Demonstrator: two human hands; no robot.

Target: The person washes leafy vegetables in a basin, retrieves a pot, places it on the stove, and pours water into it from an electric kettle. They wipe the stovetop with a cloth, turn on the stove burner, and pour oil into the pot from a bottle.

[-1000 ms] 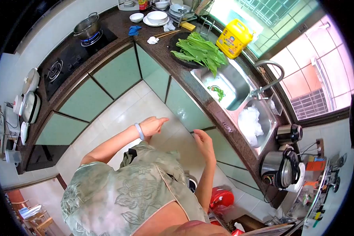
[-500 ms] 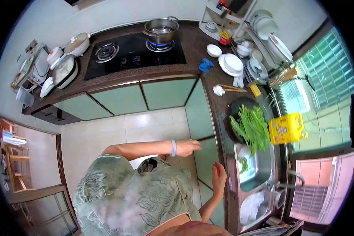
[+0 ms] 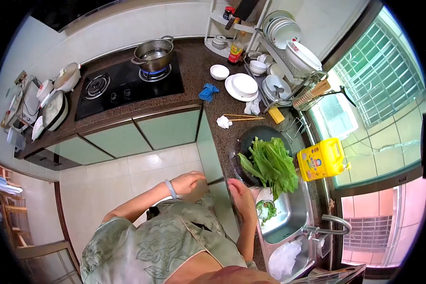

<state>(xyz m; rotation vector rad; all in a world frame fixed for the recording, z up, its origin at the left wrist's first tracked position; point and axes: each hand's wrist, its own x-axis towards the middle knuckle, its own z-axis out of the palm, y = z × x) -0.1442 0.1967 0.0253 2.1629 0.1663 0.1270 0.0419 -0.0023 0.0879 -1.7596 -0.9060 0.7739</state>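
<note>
My left hand (image 3: 188, 181), with a pale bracelet at the wrist, hangs over the floor in front of the cabinets. Its fingers are loosely bent and nothing shows in them. My right hand (image 3: 243, 195) is raised at the counter edge beside the sink, fingers half bent and holding nothing visible. Closest to it are leafy greens (image 3: 272, 165), piled on a dark round pan (image 3: 247, 142) and hanging over the sink rim. In the metal sink (image 3: 288, 213) lie some green scraps (image 3: 267, 211).
A steel pot (image 3: 154, 54) stands over a lit blue flame on the stove (image 3: 128, 90). A yellow jug (image 3: 321, 160) is behind the greens. Chopsticks (image 3: 244, 117), a blue cloth (image 3: 208, 92), white bowls (image 3: 244, 84) and a dish rack (image 3: 281, 57) occupy the counter. The faucet (image 3: 333, 227) juts over the sink.
The view has shifted, bringing the counter and sink nearer. My right hand has risen to the counter edge by the greens; my left hand's fingers are more bent.
</note>
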